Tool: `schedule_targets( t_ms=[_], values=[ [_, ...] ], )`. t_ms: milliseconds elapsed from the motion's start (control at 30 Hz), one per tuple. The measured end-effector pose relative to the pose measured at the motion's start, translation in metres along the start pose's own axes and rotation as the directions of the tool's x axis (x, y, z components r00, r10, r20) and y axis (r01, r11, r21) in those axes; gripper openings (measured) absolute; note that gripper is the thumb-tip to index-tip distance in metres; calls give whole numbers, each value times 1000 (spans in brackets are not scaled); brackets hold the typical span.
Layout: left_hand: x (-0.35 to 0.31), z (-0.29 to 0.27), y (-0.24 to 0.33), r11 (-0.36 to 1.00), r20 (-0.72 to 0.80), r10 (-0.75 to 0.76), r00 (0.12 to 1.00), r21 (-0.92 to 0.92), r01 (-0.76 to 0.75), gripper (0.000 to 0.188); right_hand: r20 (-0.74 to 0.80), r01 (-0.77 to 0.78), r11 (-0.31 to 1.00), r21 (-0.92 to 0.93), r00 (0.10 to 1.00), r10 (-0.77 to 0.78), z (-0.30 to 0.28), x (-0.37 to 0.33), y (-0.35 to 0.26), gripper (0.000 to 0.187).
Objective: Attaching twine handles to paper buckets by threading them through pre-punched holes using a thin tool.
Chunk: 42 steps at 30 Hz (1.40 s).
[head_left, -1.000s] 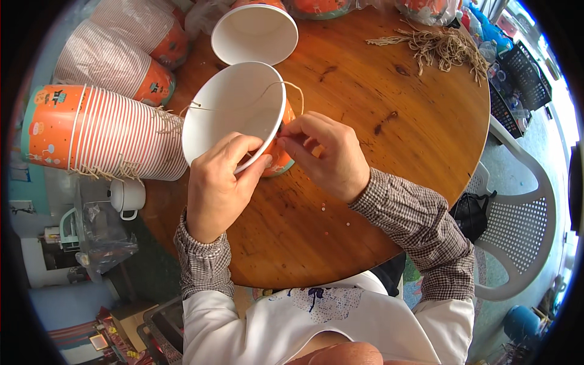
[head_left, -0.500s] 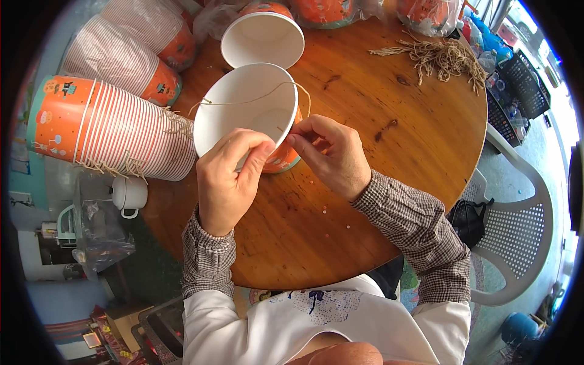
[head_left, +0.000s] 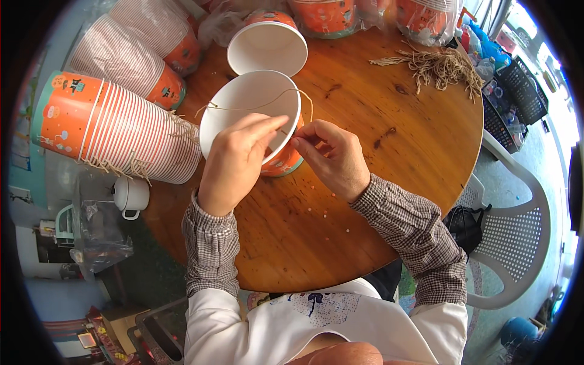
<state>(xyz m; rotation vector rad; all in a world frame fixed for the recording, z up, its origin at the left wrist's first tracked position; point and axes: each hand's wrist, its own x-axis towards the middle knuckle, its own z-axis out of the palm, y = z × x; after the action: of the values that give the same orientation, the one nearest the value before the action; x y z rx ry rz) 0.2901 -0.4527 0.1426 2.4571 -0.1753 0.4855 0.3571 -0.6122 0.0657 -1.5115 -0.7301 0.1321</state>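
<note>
Head view: open left hand (head_left: 234,163) is hovering at orange-and-white round paper bucket (head_left: 234,92).
Right hand (head_left: 336,157): pinching beside rim; contents unclear.
Thin beige string (head_left: 311,107): could be slipping if pinch loosens.

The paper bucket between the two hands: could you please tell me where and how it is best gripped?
Probably the near rim of the paper bucket, approached from the person's side with the left hand, thumb outside, fingers inside. The wide mouth tilts toward the person, the thin wall suits a pinch, the cord crosses farther up, and the right hand occupies the right side.
</note>
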Motion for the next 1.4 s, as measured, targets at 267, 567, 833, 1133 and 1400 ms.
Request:
schedule_targets(
  t_ms=[267,567,833,1133,1400],
  values=[
    [7,1,-3,1000,186,-30,982,3,29,12,41,33,999,-32,999,-31,-6,1,-2,12],
    [0,-7,8,992,429,51,902,-128,4,7,-46,536,756,-375,804,-593,-33,11,-14,21],
    [0,-2,12,950,-71,296,952,-82,-302,15,49,434,776,-459,884,-466,-18,-2,-26,20],
    [-11,6,18,965,-36,30,999,-261,-38,14,-87,409,831,-377,878,-471,-15,-4,-20,13],
    [-9,2,26,829,277,-121,953,-500,251,15,-83,497,778,-384,821,-565,-16,-3,-19,20]
  ],
)
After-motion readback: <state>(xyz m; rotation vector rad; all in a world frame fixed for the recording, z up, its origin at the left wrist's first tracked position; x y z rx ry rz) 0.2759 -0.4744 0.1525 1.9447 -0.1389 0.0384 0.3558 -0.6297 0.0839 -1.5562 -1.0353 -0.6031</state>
